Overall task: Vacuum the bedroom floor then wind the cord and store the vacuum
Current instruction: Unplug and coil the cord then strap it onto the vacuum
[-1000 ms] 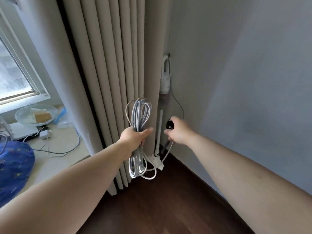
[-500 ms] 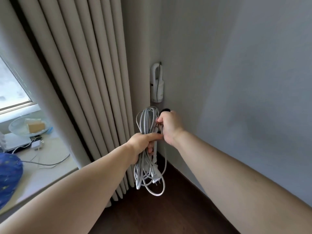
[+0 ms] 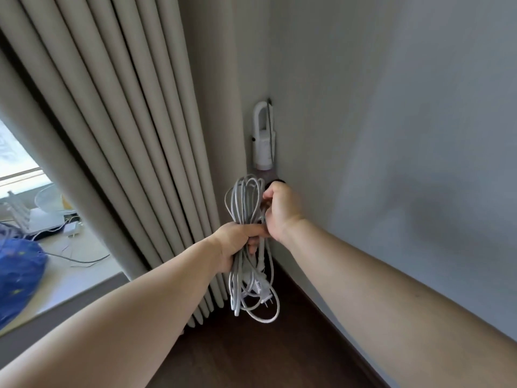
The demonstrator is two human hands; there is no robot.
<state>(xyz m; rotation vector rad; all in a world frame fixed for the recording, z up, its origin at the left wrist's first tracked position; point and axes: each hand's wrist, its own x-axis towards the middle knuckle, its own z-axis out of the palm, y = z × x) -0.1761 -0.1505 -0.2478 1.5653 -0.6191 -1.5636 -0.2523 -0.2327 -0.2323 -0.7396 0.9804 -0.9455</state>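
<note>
A white stick vacuum [image 3: 264,135] stands upright in the room corner, its looped handle at the top; its lower body is hidden behind my hands and the cord. My left hand [image 3: 237,242] is closed around the middle of a coiled white cord [image 3: 246,197], whose loops and two-pin plug [image 3: 267,298] hang below my fist. My right hand [image 3: 281,211] is closed on the vacuum body just below the handle, pinching a cord strand beside a dark round part [image 3: 277,182].
Beige pleated curtains [image 3: 134,135] hang to the left of the vacuum. Grey walls meet at the corner. Dark wood floor [image 3: 265,354] lies below. At left a window sill [image 3: 72,270] holds cables, a charger, a glass bowl and a blue cloth [image 3: 16,273].
Both hands have risen and come together at the vacuum body. The cord bundle has moved right, up against the vacuum, and the view has drawn closer to the corner.
</note>
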